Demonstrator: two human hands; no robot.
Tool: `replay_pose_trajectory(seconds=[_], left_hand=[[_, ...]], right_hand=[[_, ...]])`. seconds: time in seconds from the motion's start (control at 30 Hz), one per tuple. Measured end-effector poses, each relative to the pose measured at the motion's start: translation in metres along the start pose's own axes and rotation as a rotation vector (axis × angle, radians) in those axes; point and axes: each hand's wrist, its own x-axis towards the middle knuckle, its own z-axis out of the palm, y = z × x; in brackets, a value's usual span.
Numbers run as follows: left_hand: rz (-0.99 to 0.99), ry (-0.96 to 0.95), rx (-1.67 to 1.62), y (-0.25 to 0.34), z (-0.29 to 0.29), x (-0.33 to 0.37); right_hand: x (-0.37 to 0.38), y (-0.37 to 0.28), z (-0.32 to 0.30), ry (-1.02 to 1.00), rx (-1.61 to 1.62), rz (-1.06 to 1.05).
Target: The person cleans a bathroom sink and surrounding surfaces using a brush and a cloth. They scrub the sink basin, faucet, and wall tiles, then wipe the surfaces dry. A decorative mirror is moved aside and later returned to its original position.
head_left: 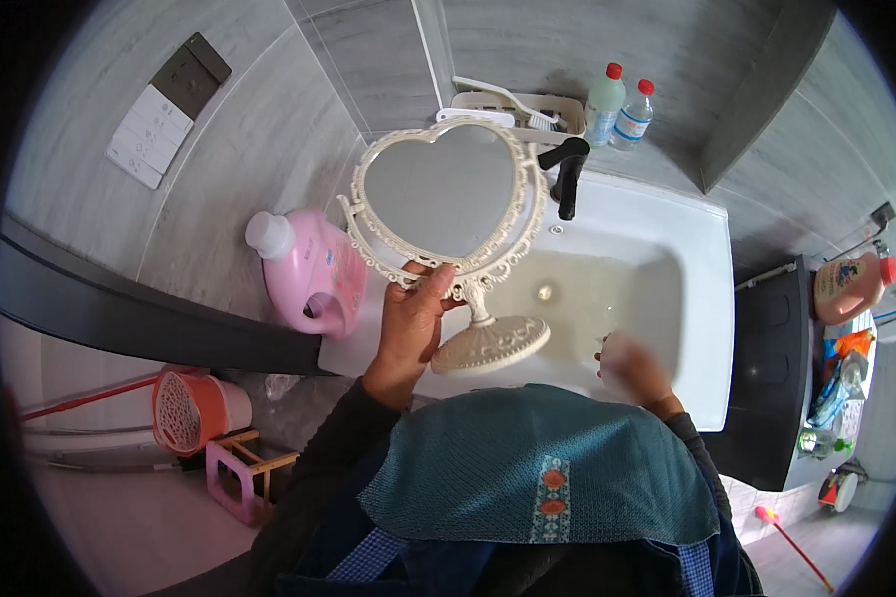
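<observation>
My left hand [413, 323] is closed around the lower frame of a cream, heart-shaped vanity mirror [443, 184]. The mirror has an ornate beaded rim and an oval stand base [493, 345], and it is held tilted above the basin's left side. Over the basin's near right part, my right hand [639, 370] is smeared by motion. A pale, whitish thing [619, 352] shows at its fingers, too blurred to name. Below the mirror and hands, the white sink [705, 298] holds cloudy shallow water.
A black faucet [567, 179] stands at the back. Behind it are a tray [572, 111] with a brush [503, 93] and two red-capped bottles [604, 104]. A pink jug [314, 269] sits left of the basin. At right, a dark cabinet [767, 368] carries a peach bottle [848, 289].
</observation>
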Motion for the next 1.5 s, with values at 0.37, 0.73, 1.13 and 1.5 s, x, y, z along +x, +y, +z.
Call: replay_pose_trajectory(seconds=[0.37,0.73,1.13,1.5], left_hand=[[0.125,-0.238,0.162,-0.006,0.013,-0.024],[-0.016,-0.356,0.238,0.022,0.038,-0.022],[0.363,-0.477,0.802,0.008,0.021,0.002],[0.175,-0.419,0.439,-0.009,0.01,-0.016]], right_hand=[[-0.002,-0.02,0.006,0.355,0.656,0.392],[0.002,-0.07,-0.021,0.488,1.011,0.613],[-0.001,-0.086,-0.065,0.575,0.862,0.549],[0.007,-0.09,-0.029,0.43,0.97,0.334]])
